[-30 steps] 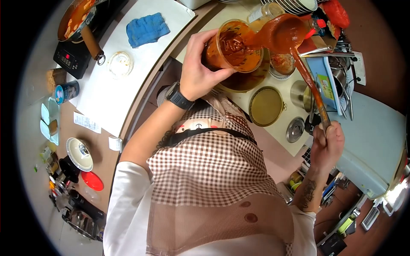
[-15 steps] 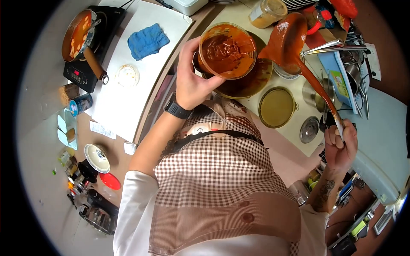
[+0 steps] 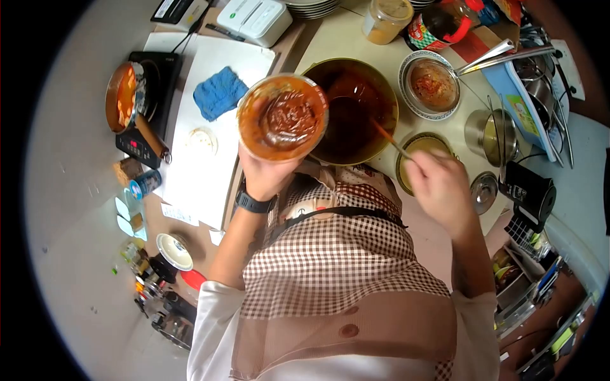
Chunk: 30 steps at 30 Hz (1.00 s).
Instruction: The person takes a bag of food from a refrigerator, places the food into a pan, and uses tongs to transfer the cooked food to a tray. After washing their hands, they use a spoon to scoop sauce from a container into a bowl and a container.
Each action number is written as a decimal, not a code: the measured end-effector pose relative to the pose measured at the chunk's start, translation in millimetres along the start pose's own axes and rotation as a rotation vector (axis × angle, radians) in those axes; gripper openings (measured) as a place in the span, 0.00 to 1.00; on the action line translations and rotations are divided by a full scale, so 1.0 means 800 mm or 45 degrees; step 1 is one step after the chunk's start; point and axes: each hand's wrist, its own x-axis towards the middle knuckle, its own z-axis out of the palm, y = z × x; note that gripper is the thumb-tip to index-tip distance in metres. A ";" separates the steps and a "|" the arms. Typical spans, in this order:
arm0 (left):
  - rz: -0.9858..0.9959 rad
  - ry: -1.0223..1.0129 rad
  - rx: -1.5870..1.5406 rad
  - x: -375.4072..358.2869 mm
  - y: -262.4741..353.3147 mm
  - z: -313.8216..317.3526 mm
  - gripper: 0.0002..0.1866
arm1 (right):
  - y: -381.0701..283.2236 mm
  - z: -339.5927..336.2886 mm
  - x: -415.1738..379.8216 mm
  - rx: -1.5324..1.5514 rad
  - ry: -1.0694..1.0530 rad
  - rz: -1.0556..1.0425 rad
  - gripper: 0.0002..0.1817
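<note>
My left hand (image 3: 267, 174) grips a clear plastic tub (image 3: 283, 117) holding thick reddish-brown sauce, its inner wall smeared orange. The tub is raised and tilted toward me, beside a large round pot (image 3: 389, 136) with dark sauce inside. In my right hand (image 3: 441, 187), fingers closed, is the handle of a ladle (image 3: 391, 140). Its bowl is down in the pot, hidden by the sauce. Below that hand lies a round, flat yellowish dish or lid (image 3: 413, 149), partly covered by it.
A patterned bowl with red residue (image 3: 432, 86), a jar (image 3: 387, 19) and a steel pot (image 3: 492, 140) stand right of the large pot. To the left, a pan (image 3: 121, 95) of orange-red food sits on an induction cooker (image 3: 162, 82), near a blue cloth (image 3: 219, 94).
The ladle, held up at the right before, has come down into the large pot. My left hand has carried the tub left and slightly down, off the pot.
</note>
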 end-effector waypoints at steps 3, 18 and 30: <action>-0.068 0.022 0.076 -0.001 0.018 0.007 0.50 | 0.016 0.037 0.031 -0.195 -0.064 -0.019 0.08; -0.058 0.035 0.019 -0.014 0.054 0.029 0.52 | -0.041 0.063 0.069 1.772 -0.373 -0.335 0.39; -0.204 0.034 0.325 -0.023 0.060 0.034 0.50 | -0.046 0.089 0.062 2.333 -0.308 -0.289 0.46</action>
